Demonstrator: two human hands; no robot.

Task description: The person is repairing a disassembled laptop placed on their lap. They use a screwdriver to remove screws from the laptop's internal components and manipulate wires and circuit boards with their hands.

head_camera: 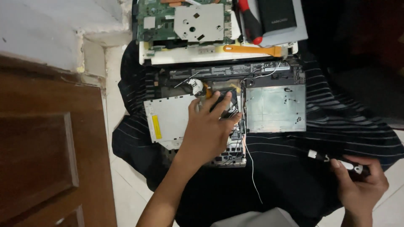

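A dark striped cloth [349, 126] covers the floor in the middle of the view, with a brown wooden door [46, 147] to the left. On the cloth lies an opened laptop base [235, 75], its long black battery [229, 69] across the far edge, a silver optical drive [168, 117] at the near left and a bare metal drive bay plate [275, 108] at the right. Beyond it sits a second, white chassis holding a green circuit board [185, 21], with an orange plastic pry tool [252, 49] and a red-handled screwdriver [251, 23] resting on it.

The left hand [210, 130] lies flat over the middle of the base, fingers spread, fingertips pressing on a small dark component beside the drive; it grips nothing. The right hand [362, 183], near right and well apart from the laptop, is closed around a small black-and-white tool [336, 162].

The base looks stiff but fragile inside: a thin white wire [251, 168] trails loose towards the near side. It is best steadied by its frame edges, not by boards or cables.
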